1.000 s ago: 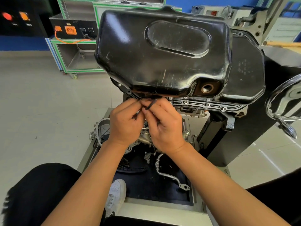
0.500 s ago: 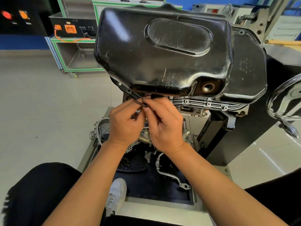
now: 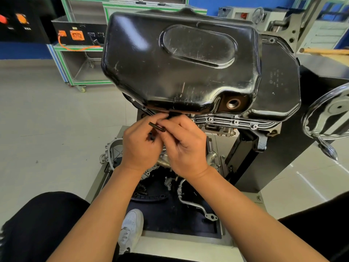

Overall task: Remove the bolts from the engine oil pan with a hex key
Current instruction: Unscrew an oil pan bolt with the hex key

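Note:
The black oil pan sits on the upturned engine, filling the upper middle of the head view. Its near flange carries a row of bolts. Just under the pan's front edge my right hand pinches a black hex key, whose long arm points left. My left hand is pressed against the right one, fingers curled round the key's lower part. The key's tip and the bolt it meets are hidden by my fingers.
A round drain hole opens in the pan's front wall. A chrome handwheel sticks out at the right. Loose engine parts and a bent pipe lie on the dark tray below. A green-framed cart stands behind on the left.
The hex key's free arm has swung from pointing up and right to lying almost level, pointing left. Both hands have stayed at the same spot under the pan's front edge.

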A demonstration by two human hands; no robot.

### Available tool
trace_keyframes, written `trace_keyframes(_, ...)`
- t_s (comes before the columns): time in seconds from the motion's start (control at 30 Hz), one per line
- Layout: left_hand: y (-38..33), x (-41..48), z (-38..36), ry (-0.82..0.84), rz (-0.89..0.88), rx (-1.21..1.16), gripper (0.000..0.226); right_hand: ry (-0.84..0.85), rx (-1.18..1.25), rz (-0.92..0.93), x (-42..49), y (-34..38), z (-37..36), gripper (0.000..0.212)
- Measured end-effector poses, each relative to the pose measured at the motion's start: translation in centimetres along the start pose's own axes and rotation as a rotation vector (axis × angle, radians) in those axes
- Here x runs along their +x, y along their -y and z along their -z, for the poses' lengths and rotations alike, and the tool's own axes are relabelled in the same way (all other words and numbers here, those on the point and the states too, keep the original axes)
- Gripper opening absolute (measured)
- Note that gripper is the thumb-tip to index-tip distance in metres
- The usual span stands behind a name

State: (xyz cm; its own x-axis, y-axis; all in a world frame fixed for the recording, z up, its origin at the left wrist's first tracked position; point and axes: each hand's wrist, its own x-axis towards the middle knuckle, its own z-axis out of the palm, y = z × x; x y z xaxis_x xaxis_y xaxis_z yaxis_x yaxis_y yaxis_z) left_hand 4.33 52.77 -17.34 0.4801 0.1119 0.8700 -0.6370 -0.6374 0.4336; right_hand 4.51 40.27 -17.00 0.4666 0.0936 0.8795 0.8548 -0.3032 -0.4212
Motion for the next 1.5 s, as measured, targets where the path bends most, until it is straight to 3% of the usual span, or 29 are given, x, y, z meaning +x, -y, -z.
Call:
trace_keyframes(0.2,0.17,0.16,-0.01,-0.006,-0.009,-0.027,0.014,-0.017,-0.037,0.007,-0.19,0.09,0.14,0.028)
trace_keyframes(0.4,0.29,0.24,-0.14,-0.027,0.065,-0.029,0.004,-0.031,-0.039,0.015,0.32,0.19,0.60,0.011)
trace_keyframes(0.6,0.02,-0.04,0.32,0.105,-0.019,-0.024,0.021,0.031,-0.076,0.084,0.28,0.08,0.61,0.021)
trace_keyframes(0.87,0.72,-0.27,0.11,-0.044,0.017,-0.023,0.017,-0.010,-0.065,0.038,0.36,0.20,0.44,0.019)
trace_keyframes(1.0,0.78,-0.37,-0.07,-0.034,0.052,-0.062,0.022,-0.007,-0.060,0.040,0.47,-0.11,0.59,0.013)
trace_keyframes(1.13,0.63,-0.40,0.05,0.037,-0.030,-0.016,0.016,0.048,-0.045,0.094,0.44,-0.37,0.43,0.017)
trace_keyframes(1.37,0.19,-0.37,-0.05,-0.055,0.013,-0.005,0.021,0.043,-0.014,0.056,0.29,0.06,0.12,0.027)
trace_keyframes(1.5,0.06,-0.19,0.21,-0.033,0.048,0.006,0.029,0.022,0.018,0.061,0.36,-0.03,0.24,0.014)
